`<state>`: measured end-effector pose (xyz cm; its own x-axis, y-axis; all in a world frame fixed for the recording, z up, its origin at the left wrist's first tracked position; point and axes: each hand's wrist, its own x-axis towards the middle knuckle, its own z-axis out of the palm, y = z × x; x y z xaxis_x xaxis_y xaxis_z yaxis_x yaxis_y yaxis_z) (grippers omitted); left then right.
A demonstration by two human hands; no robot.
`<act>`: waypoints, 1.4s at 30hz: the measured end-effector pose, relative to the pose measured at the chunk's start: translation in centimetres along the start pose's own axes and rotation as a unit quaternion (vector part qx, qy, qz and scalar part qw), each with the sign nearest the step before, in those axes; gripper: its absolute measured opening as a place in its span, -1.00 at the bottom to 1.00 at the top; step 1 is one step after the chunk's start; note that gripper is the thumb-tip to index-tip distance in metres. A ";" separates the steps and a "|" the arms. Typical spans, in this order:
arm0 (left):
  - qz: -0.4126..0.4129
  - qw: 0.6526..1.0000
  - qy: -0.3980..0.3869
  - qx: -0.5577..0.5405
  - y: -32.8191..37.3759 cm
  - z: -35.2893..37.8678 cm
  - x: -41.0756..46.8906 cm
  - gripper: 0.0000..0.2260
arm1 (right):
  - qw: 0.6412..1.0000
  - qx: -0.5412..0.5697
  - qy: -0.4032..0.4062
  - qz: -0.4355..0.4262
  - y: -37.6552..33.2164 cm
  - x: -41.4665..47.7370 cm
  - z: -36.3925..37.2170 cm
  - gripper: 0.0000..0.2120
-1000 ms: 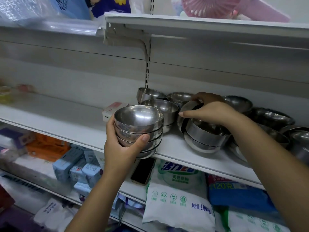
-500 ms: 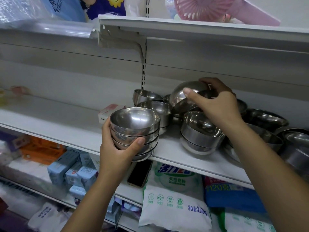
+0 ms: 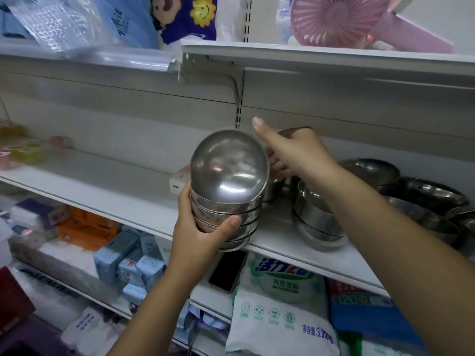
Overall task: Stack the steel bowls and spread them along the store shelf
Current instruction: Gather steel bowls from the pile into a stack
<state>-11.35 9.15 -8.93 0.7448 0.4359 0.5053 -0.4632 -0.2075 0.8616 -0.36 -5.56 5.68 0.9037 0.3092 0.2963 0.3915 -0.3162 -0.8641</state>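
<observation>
My left hand (image 3: 200, 235) grips a stack of several steel bowls (image 3: 226, 214) from its left side and underside, at the front edge of the white shelf (image 3: 102, 191). A single steel bowl (image 3: 228, 168) sits tilted on top of that stack, its shiny inside facing me. My right hand (image 3: 295, 152) holds this bowl by its right rim, with one finger pointing up. A second short stack of bowls (image 3: 316, 217) stands on the shelf to the right. More loose bowls (image 3: 424, 199) lie further right, partly hidden by my right forearm.
A small white and pink box (image 3: 180, 178) lies on the shelf behind the held stack. The upper shelf (image 3: 308, 57) with a pink fan (image 3: 334, 19) hangs close above. A black phone (image 3: 227, 271) and detergent bags (image 3: 280, 312) sit on the shelf below.
My right hand lifted a bowl off the right-hand pile and carried it left onto the stack in my left hand. The left hand and its stack barely moved.
</observation>
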 end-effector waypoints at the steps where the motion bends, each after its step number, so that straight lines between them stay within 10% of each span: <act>1: -0.002 1.000 0.002 0.000 0.0 0.0 0.0 -0.13 | 0.999 -0.036 0.005 -0.013 0.3 0.3 0.5 -0.31; 7: -0.003 1.000 -0.006 0.008 -0.2 -0.2 0.3 -0.12 | 0.990 -0.130 -0.009 -0.048 2.1 0.8 1.6 -0.43; 15: -0.010 1.000 -0.025 0.012 0.1 -0.9 0.6 0.05 | 0.996 0.020 -0.087 -0.027 3.0 -2.0 2.5 -0.58; 32: -0.008 0.999 -0.029 0.022 -0.3 -1.3 1.4 0.00 | 0.986 0.146 0.049 -0.069 5.0 -5.5 5.2 -0.83; 42: 0.017 0.997 -0.068 0.039 1.5 -2.3 3.7 -0.09 | 0.993 0.097 -0.033 -0.053 10.6 -11.3 6.5 -0.06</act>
<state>-10.41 12.52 -5.89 0.7897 0.3050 0.5323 -0.4554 -0.2898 0.8418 -7.50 -6.60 -9.48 0.8437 0.3912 0.3675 0.4370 -0.1030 -0.8936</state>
